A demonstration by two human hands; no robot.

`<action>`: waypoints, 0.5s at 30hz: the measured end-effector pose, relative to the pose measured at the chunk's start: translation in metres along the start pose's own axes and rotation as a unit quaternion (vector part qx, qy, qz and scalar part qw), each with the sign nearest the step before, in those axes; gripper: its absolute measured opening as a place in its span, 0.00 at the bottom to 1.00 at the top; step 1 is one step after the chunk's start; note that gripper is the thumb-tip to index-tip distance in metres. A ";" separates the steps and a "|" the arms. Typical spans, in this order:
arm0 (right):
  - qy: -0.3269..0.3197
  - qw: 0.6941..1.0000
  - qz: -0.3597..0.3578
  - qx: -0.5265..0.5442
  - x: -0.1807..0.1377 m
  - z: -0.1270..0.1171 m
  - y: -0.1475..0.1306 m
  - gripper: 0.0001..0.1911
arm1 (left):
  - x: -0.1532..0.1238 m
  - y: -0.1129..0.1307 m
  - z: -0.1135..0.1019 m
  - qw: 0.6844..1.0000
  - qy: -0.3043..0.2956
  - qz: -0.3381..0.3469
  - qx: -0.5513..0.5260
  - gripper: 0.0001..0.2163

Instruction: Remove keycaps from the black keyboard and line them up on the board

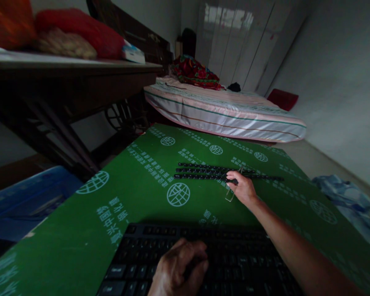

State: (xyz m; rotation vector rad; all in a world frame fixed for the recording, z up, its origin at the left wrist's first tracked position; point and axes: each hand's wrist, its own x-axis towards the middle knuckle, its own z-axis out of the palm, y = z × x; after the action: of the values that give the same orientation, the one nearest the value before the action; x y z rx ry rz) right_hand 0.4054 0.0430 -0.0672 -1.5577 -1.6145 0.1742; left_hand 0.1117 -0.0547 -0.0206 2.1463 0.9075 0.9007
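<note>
A black keyboard (234,255) lies at the near edge of a green printed board (135,193). My left hand (180,269) rests curled on the keyboard's keys, fingers bent and pressed against them. Farther out, rows of black keycaps (203,170) are laid in three long lines on the board. My right hand (242,187) reaches to the right end of these lines, its fingers pinched on a key at the nearest row. A thin clear wire tool (230,195) shows beside that hand.
A dark wooden sewing table (64,82) with red bundles stands at the left. A mattress (225,113) lies on the floor beyond the board. A blue bin (24,201) sits at lower left, blue cloth (345,197) at right.
</note>
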 end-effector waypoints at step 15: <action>0.018 0.999 -0.001 -0.043 0.000 0.002 -0.002 0.15 | 0.003 0.002 -0.001 1.000 -0.005 -0.011 0.001 0.05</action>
State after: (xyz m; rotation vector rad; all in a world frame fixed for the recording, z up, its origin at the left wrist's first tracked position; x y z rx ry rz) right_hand 0.4031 0.0437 -0.0670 -1.6151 -1.6150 0.0760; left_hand 0.1131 -0.0536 -0.0173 2.1359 0.9253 0.8784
